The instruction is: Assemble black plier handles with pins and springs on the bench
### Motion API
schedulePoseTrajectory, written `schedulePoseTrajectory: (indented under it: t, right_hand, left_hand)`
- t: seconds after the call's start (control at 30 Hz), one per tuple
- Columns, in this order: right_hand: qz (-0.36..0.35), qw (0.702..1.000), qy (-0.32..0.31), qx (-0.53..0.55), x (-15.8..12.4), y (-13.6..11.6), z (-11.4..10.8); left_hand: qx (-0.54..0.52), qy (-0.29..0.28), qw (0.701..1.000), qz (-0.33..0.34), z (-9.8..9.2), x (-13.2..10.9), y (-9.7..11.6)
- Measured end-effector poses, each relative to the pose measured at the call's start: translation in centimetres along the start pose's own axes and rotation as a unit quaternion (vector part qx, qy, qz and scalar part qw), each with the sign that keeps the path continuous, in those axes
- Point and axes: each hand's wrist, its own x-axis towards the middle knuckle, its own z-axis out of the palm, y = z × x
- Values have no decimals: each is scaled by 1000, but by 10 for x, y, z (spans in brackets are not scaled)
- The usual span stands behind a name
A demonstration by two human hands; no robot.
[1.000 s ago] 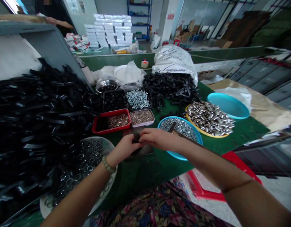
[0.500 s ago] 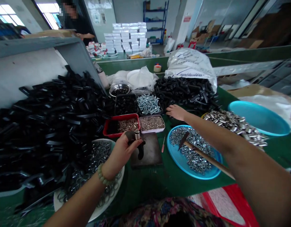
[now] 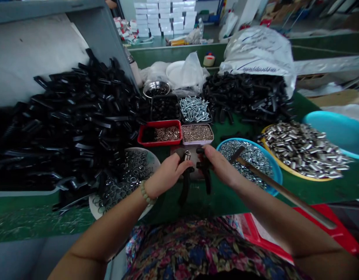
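Note:
My left hand is closed around a black curved plastic part, its thumb pressed along it. A small metal spring stands upright at the top of that part. Facing it, my right hand pinches a second black curved part. The two parts are close together but apart, above a dark metal plate that my hands mostly cover. Just beyond them stand a red tray with copper-coloured pins and a pale tray of small brass-coloured pieces.
Black handles heap up on the left, beside a white dish of metal rings. Right are a blue bowl of nuts with a hammer across it, and metal sleeves. Screws and more black parts lie behind.
My right hand has come back from the black-part pile with a black part and is now beside my left. The view has tilted down; my left hand still holds its part and spring.

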Motion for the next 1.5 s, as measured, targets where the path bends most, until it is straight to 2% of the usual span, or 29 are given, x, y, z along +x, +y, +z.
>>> schedulePoseTrajectory:
  t: [0.2, 0.33, 0.47, 0.57, 0.77, 0.83, 0.93, 1.0, 1.03, 1.07, 1.13, 1.17, 1.2, 1.23, 1.27, 1.33, 1.4, 1.47, 1.5]
  right_hand:
    - [49, 999, 14, 5, -9, -8, 19]
    - [3, 998, -6, -61, -9, -18, 21]
    - [-23, 991, -51, -123, -8, -22, 21]
    - [-17, 991, -38, -124, -9, -19, 26]
    - [9, 997, 66, -51, -23, -10, 50]
    - [17, 997, 69, -28, -22, -7, 50]
    - [-52, 996, -6, -71, 7, -3, 32]
    - [-133, 973, -22, -189, 48, -3, 16]
    - [-165, 944, -16, -286, 73, -3, 11]
    - [-174, 895, -10, -409, 98, -3, 9]
    - [-192, 768, -56, -608, 143, -3, 13]
    - [-194, 717, -78, -665, 161, -1, 19]
    - [-195, 681, -99, -699, 174, 0, 25]
    - [-194, 662, -112, -715, 184, 3, 31]
    - [-193, 656, -118, -720, 190, 5, 36]
    - [-194, 652, -124, -723, 194, 8, 41]
    - [-202, 648, -127, -723, 192, 9, 40]
    - [-215, 652, -118, -718, 187, 8, 35]
    - [-219, 656, -113, -713, 185, 7, 32]
  left_hand:
    - [49, -12, 998, 21, -2, -13, 3]
    - [165, -13, 986, 27, -8, -17, 5]
    - [247, -47, 967, 34, -13, -19, 3]
    - [235, -54, 970, 35, -7, -22, 1]
    - [121, 46, 992, 3, 17, -28, 6]
    - [118, 40, 992, -3, 12, -29, 8]
    - [110, 13, 994, 9, -10, -28, 7]
    - [106, 35, 993, 41, -23, -26, 2]
    - [121, 52, 990, 59, -24, -25, -1]
    - [153, 62, 984, 73, -22, -23, -3]
    - [253, 24, 962, 100, -6, -21, -9]
    - [301, -11, 947, 110, 5, -19, -11]
    - [337, -46, 933, 117, 15, -18, -13]
    - [360, -72, 922, 124, 23, -17, -14]
    - [369, -87, 917, 129, 26, -14, -16]
    - [372, -78, 917, 118, 18, -1, -21]
    - [386, -39, 919, 77, -6, 25, -30]
    - [405, 21, 914, 9, -35, 61, -45]
    - [411, 23, 911, -21, -47, 79, -54]
